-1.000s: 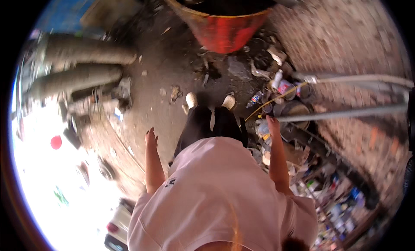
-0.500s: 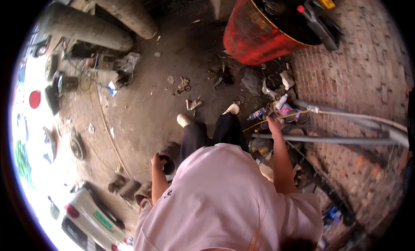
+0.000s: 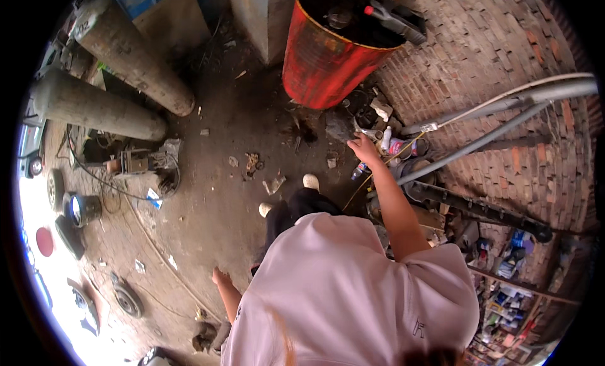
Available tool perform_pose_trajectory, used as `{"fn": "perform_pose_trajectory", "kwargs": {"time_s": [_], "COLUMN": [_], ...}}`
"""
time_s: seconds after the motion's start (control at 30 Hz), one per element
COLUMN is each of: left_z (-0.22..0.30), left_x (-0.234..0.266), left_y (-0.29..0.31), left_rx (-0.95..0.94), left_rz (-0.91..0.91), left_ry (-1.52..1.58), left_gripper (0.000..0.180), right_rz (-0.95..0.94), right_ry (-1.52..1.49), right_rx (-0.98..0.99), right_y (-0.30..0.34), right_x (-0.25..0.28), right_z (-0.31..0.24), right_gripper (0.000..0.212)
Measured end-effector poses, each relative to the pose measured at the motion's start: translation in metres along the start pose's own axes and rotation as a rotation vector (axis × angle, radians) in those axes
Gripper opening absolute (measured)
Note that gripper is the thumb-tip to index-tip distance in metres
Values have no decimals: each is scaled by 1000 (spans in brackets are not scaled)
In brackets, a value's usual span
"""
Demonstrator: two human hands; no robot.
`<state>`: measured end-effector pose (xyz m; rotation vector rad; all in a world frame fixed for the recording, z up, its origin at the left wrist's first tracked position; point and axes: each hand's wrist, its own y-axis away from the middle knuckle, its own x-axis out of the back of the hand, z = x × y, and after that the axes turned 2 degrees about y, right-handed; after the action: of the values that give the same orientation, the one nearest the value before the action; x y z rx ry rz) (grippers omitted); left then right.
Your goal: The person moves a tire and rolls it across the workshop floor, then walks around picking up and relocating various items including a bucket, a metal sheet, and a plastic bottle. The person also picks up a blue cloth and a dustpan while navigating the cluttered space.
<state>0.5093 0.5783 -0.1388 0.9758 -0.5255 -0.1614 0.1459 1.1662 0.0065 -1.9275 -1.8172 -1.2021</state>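
My right hand (image 3: 364, 149) reaches forward on a stretched arm, fingers apart, with nothing seen in it. Around it in the view lie a dark plastic sheet (image 3: 340, 126), a white bottle (image 3: 386, 138) and a bottle with a pink label (image 3: 396, 146). I cannot tell that it touches any of them. My left hand (image 3: 220, 277) hangs low at my side over the dirt floor, its fingers loosely out and holding nothing that I can see. Ahead stands a rusty red drum (image 3: 328, 70), with a dark jug with a red cap (image 3: 397, 19) at its rim.
Grey pipes (image 3: 479, 137) lean along the brick wall (image 3: 504, 57) at right, above a dark ribbed bar (image 3: 476, 208) and piled clutter. Two large gas cylinders (image 3: 135, 60) lie tilted at far left. A wheel (image 3: 127, 298), a cable and litter are on the floor.
I have moved forward, so the drum and cylinders show more fully. My right arm now extends farther ahead. My left hand has left the dark round opening it was beside.
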Motion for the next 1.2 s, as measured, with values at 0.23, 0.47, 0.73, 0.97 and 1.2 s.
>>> {"fn": "perform_pose_trajectory", "kwargs": {"time_s": [0.23, 0.47, 0.73, 0.97, 1.2], "left_z": [-2, 17, 66, 82, 78], "left_x": [-34, -78, -139, -188, -227], "left_y": [69, 61, 98, 139, 175], "left_rx": [26, -80, -242, -320, -359], "left_rz": [-142, -232, -286, -321, -337], "left_ry": [-97, -277, -484, -655, -771], "left_gripper": [53, 50, 46, 42, 39], "right_rz": [248, 316, 674, 473, 396], "right_ry": [-217, -408, -269, -449, -443], "right_rx": [-35, -105, -304, -591, -646], "right_y": [-3, 4, 10, 34, 42], "right_x": [29, 49, 13, 5, 0], "right_z": [-38, 8, 106, 159, 208], "right_gripper": [65, 69, 56, 59, 65]}}
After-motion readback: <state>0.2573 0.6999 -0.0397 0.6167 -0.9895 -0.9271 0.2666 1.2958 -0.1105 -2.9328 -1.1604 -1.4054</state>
